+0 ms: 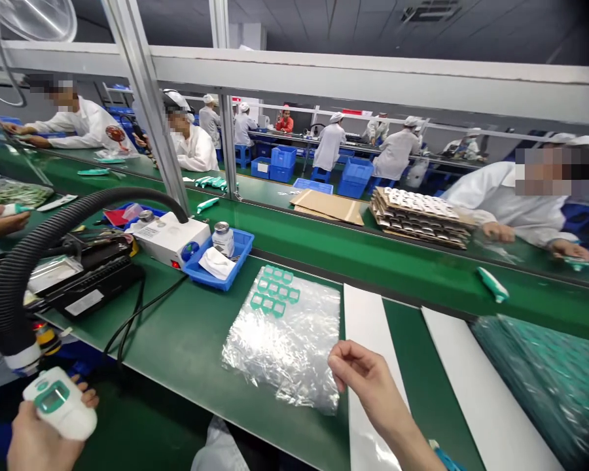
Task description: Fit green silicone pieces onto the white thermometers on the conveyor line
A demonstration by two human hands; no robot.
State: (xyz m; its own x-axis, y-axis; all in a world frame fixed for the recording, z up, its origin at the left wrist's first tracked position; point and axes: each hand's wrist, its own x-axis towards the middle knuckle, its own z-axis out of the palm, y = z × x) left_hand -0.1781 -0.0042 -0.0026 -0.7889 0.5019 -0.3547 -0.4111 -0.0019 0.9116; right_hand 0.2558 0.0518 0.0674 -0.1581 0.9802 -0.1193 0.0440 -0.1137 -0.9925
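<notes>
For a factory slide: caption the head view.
A left hand holds a white handheld device while the right hand hovers beside a clear plastic bag.

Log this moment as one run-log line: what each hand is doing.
left hand: holds white-green handheld device | right hand: fingers pinched, nothing visibly held, over white strip | beside it: clear plastic bag

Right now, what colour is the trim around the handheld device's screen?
Green trim on a white handheld device; head view.
</notes>
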